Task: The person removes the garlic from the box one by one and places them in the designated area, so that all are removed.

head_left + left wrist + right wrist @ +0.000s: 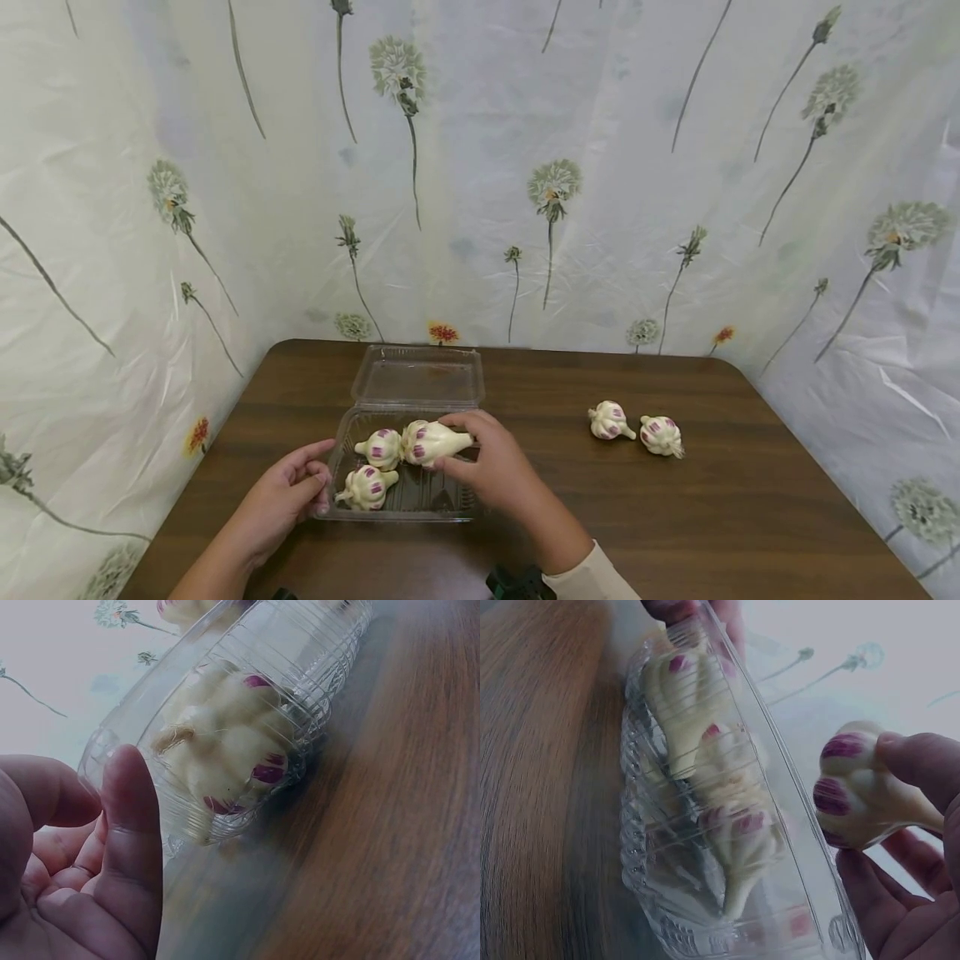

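I have the right hand (495, 462) gripping a garlic bulb (442, 442) over the clear box (420, 493), the left hand (288, 490) pinching its rim (397, 516). Other bulbs (366, 488) take its left side; the lid (418, 375) lies open behind; two loose bulbs (662, 436) rest rightward.

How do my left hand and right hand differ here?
Your left hand grips the plastic box; your right hand holds a garlic bulb. Your left hand is at the box's left side, your right hand at its right. Both hands are holding something.

Cream garlic bulbs (427, 442), purple-patched; brown wood-grained table (690, 517).
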`<move>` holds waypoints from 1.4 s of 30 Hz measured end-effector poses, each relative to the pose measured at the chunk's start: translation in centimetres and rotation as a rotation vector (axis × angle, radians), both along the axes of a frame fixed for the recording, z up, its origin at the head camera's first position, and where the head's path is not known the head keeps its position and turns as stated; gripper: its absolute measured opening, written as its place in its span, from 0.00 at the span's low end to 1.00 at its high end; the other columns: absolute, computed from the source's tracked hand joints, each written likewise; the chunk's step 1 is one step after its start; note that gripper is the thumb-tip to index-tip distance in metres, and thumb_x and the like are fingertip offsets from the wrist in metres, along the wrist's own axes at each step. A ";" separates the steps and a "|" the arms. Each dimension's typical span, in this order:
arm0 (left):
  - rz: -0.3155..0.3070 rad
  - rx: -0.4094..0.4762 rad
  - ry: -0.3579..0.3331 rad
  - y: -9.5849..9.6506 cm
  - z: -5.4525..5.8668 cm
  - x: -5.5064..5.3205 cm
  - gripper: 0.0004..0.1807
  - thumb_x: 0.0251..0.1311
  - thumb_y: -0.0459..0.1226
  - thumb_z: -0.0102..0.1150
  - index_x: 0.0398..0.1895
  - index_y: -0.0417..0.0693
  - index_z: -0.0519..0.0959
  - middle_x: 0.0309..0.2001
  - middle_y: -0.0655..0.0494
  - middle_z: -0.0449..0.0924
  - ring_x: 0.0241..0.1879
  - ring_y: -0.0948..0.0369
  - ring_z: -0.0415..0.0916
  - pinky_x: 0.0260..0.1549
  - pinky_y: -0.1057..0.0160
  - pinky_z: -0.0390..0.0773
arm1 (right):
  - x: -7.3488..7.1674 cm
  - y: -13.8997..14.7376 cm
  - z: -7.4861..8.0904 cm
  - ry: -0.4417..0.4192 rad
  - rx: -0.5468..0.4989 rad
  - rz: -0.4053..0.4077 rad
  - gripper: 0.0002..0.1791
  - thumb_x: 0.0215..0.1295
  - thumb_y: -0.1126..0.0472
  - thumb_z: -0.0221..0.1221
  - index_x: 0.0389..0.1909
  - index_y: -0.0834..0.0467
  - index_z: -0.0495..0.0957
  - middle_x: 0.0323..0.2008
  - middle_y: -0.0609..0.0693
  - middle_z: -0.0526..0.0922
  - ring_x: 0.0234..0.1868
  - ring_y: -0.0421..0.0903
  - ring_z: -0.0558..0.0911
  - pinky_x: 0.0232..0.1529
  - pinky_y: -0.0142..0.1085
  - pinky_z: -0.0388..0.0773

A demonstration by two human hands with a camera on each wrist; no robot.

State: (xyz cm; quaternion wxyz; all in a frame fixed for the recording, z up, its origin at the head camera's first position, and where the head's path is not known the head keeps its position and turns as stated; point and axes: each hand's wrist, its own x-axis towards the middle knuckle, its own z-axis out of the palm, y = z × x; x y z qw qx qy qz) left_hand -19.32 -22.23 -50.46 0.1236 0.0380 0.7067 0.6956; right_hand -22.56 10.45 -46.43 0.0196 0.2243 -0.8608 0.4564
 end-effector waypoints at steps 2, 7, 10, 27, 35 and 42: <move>0.000 -0.002 0.000 0.0 0.0 0.1 0.32 0.78 0.29 0.49 0.81 0.40 0.55 0.45 0.52 0.72 0.36 0.62 0.77 0.36 0.65 0.84 | 0.0 0.1 -0.1 0.004 -0.021 -0.003 0.27 0.64 0.54 0.74 0.64 0.51 0.80 0.62 0.48 0.78 0.57 0.46 0.80 0.58 0.48 0.84; 0.003 -0.009 -0.004 0.0 0.0 0.2 0.31 0.78 0.29 0.49 0.81 0.40 0.56 0.45 0.52 0.72 0.36 0.62 0.77 0.36 0.65 0.85 | 0.0 0.5 -0.2 -0.012 -0.098 -0.019 0.27 0.64 0.58 0.74 0.63 0.53 0.80 0.60 0.52 0.78 0.56 0.47 0.81 0.58 0.49 0.85; 0.004 -0.003 -0.001 0.0 0.1 0.2 0.32 0.78 0.29 0.49 0.81 0.40 0.56 0.45 0.52 0.73 0.35 0.62 0.76 0.36 0.65 0.84 | 0.0 0.8 -0.2 -0.029 -0.138 -0.033 0.27 0.64 0.60 0.74 0.63 0.54 0.80 0.59 0.53 0.78 0.55 0.48 0.81 0.58 0.51 0.84; 0.010 0.008 0.000 0.1 0.1 0.1 0.32 0.78 0.28 0.49 0.81 0.39 0.56 0.45 0.51 0.72 0.35 0.63 0.76 0.35 0.66 0.84 | -0.1 2.9 -0.5 -0.034 -0.233 -0.150 0.27 0.63 0.62 0.74 0.62 0.53 0.80 0.57 0.53 0.78 0.51 0.47 0.83 0.57 0.50 0.85; 0.002 0.010 0.003 0.1 0.3 0.2 0.32 0.78 0.29 0.49 0.81 0.39 0.55 0.45 0.51 0.72 0.35 0.63 0.76 0.36 0.66 0.84 | 0.1 3.7 -0.5 -0.051 -0.277 -0.194 0.27 0.62 0.64 0.74 0.63 0.54 0.80 0.59 0.54 0.78 0.52 0.48 0.83 0.59 0.52 0.84; 0.002 0.011 0.006 0.1 0.3 0.3 0.32 0.77 0.28 0.49 0.81 0.38 0.55 0.44 0.52 0.73 0.35 0.63 0.76 0.35 0.67 0.84 | 0.2 4.4 -0.3 -0.048 -0.287 -0.232 0.27 0.62 0.63 0.74 0.63 0.54 0.81 0.60 0.53 0.78 0.53 0.48 0.83 0.58 0.46 0.85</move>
